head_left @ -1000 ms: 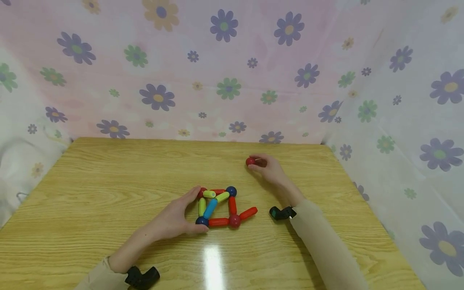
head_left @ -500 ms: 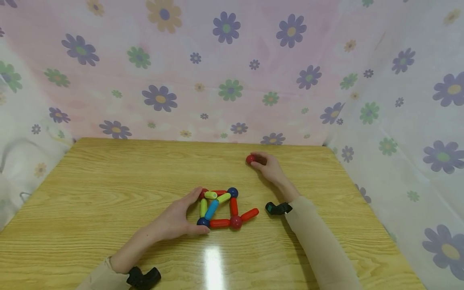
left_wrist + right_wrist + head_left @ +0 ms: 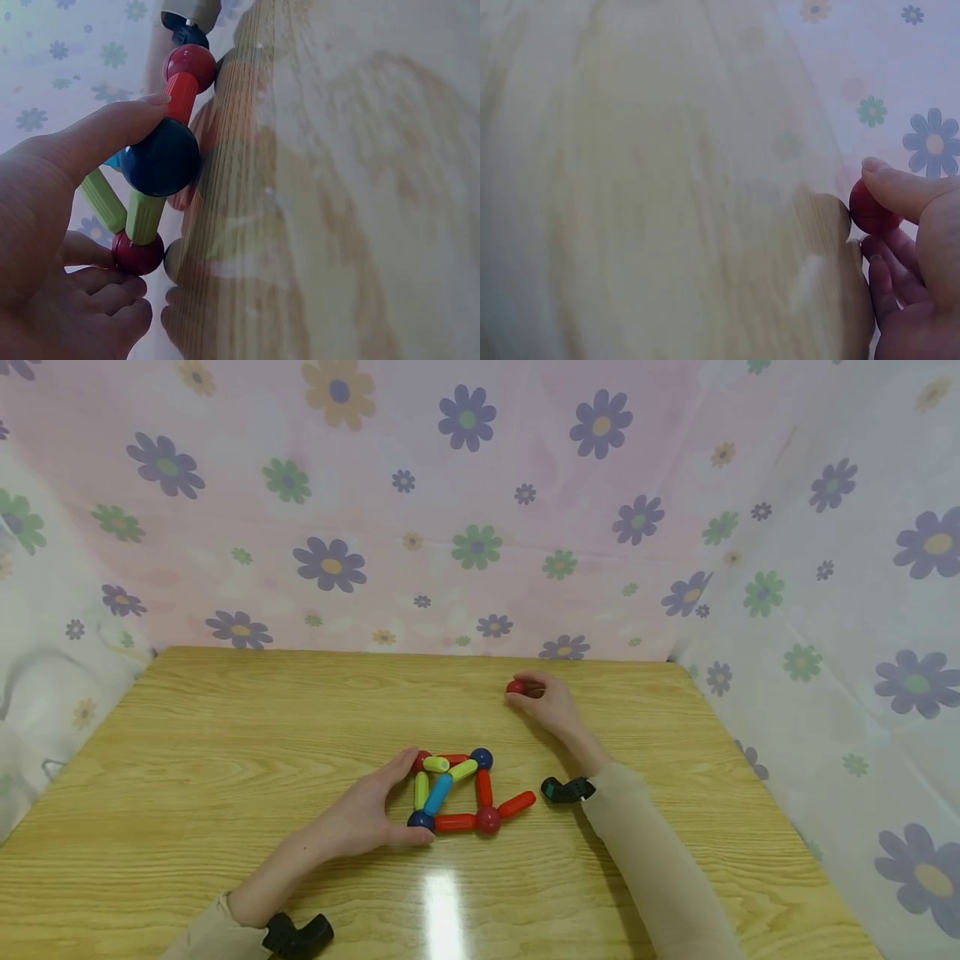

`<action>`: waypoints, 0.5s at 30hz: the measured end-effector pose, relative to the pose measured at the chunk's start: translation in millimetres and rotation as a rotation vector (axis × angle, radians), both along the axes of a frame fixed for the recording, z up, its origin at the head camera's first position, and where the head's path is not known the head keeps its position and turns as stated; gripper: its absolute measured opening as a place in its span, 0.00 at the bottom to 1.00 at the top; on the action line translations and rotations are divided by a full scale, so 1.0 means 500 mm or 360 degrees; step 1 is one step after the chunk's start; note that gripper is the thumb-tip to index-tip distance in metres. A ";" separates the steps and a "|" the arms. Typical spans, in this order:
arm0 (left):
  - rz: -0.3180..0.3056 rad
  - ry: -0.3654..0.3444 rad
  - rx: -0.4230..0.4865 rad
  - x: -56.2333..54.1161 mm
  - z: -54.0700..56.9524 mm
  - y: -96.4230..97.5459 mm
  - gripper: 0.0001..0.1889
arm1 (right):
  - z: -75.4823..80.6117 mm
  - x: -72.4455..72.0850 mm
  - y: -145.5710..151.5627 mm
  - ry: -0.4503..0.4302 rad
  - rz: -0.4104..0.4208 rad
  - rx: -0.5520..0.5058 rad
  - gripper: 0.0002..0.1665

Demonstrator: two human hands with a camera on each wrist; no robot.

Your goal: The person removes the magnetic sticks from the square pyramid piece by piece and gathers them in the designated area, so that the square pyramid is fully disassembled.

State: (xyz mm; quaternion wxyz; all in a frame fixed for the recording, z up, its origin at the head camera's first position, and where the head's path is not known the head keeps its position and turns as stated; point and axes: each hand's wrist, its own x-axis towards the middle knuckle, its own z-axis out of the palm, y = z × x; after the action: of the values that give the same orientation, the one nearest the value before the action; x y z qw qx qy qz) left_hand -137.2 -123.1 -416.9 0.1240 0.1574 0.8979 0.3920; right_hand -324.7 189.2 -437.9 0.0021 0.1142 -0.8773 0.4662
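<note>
In the head view a frame of magnetic rods and balls [image 3: 455,822] lies on the table, with red, yellow-green and blue rods joined by red and blue balls. My left hand [image 3: 363,810] grips its left side. The thumb lies along the near blue ball [image 3: 160,157], and the fingers reach the far red ball [image 3: 139,252]. One red rod [image 3: 517,804] sticks out to the right from a red corner ball [image 3: 489,820]. Farther back, my right hand [image 3: 553,703] pinches a loose red ball [image 3: 871,206] between thumb and fingers, close over the tabletop.
The wooden table [image 3: 300,702] has a glossy surface with a bright reflection near the front. A flowered cloth [image 3: 405,527] hangs behind it and along the sides. Black wrist devices sit on both forearms, the left one [image 3: 297,935] near the front edge of view.
My right hand and forearm have shifted slightly left and back, the red ball still pinched. The left hand and the frame stay in place on the table.
</note>
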 end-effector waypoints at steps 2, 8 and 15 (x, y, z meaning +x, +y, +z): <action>-0.0001 -0.0004 0.0005 0.000 -0.002 0.001 0.63 | -0.005 -0.002 0.002 0.0026 -0.0006 -0.0016 0.29; 0.0002 0.0003 0.0003 0.001 -0.002 0.000 0.63 | -0.012 -0.003 0.009 0.0025 0.0009 -0.0108 0.30; -0.0010 0.0017 -0.0002 0.000 0.000 0.000 0.63 | -0.005 0.006 0.008 0.0017 0.0007 -0.0164 0.29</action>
State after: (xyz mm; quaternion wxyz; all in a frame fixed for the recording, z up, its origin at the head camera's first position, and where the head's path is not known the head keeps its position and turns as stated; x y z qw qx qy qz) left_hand -137.3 -123.3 -416.9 0.1204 0.1623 0.8982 0.3903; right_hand -321.6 193.2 -440.3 0.0115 0.1183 -0.8519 0.5100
